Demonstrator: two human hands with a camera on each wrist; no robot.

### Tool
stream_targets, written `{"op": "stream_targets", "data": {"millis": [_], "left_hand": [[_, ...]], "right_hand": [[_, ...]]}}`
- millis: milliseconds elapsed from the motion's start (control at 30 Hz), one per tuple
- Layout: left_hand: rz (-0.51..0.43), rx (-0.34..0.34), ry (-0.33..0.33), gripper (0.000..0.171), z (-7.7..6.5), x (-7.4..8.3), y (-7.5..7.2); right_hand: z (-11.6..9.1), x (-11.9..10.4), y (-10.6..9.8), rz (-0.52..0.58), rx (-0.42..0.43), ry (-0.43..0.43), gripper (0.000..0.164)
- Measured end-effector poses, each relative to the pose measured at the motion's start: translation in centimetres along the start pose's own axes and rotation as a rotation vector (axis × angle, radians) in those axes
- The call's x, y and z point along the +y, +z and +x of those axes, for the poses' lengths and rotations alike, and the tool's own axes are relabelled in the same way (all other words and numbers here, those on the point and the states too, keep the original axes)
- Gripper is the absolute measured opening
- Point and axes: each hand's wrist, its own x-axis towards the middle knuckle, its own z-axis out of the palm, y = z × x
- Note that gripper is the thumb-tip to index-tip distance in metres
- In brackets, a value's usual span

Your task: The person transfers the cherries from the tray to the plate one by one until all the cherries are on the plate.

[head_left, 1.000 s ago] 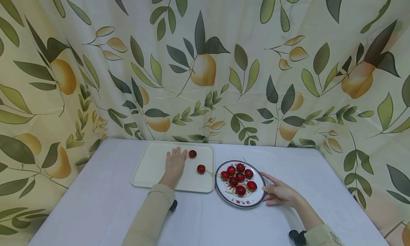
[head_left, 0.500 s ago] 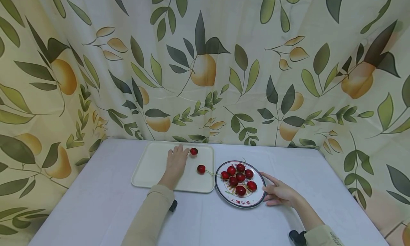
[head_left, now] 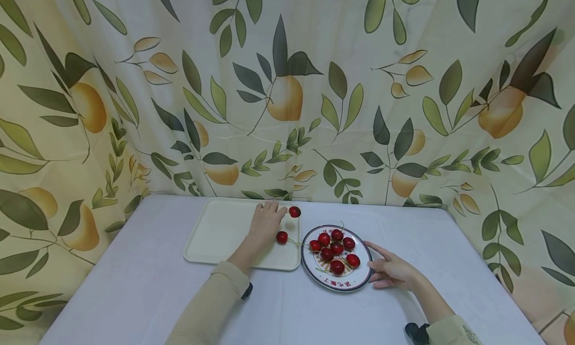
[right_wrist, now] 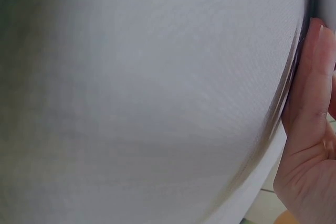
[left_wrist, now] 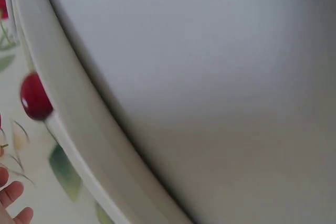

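My left hand (head_left: 264,225) is over the right half of the cream tray (head_left: 215,240). Its fingertips pinch the stem of a red cherry (head_left: 294,211), which hangs just off the fingers near the tray's back right corner. A second cherry (head_left: 281,237) lies on the tray beside the hand, its pale stem reaching over the right rim; it also shows in the left wrist view as a cherry (left_wrist: 35,96) behind the tray's rim. My right hand (head_left: 395,269) holds the right rim of a round plate (head_left: 343,284) carrying several cherries (head_left: 337,248). The right wrist view shows that hand's fingers (right_wrist: 315,82) along the rim.
A white cloth covers the table (head_left: 278,310). Behind it hangs a curtain (head_left: 314,150) printed with leaves and fruit. The plate stands close to the tray's right edge.
The left hand has moved right across the tray, carrying the cherry by its stem toward the back right corner. The right hand, plate and other cherries have stayed in place.
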Motion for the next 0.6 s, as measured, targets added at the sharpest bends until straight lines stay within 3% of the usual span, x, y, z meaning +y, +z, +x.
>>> {"op": "stream_targets", "data": {"millis": [133, 367, 600], "left_hand": [[0.019, -0.002, 0.074, 0.026, -0.1, 1.4, -0.4], [0.039, 0.057, 0.230, 0.026, -1.3, 2.8, -0.7], [0.105, -0.008, 0.376, 0.025, -2.5, 4.1, -0.8]], "right_hand": [[0.1, 0.1, 0.0, -0.004, 0.007, 0.001, 0.065], [0.2, 0.2, 0.0, -0.004, 0.009, 0.006, 0.066], [0.2, 0.1, -0.1, -0.005, 0.003, 0.003, 0.066]]}}
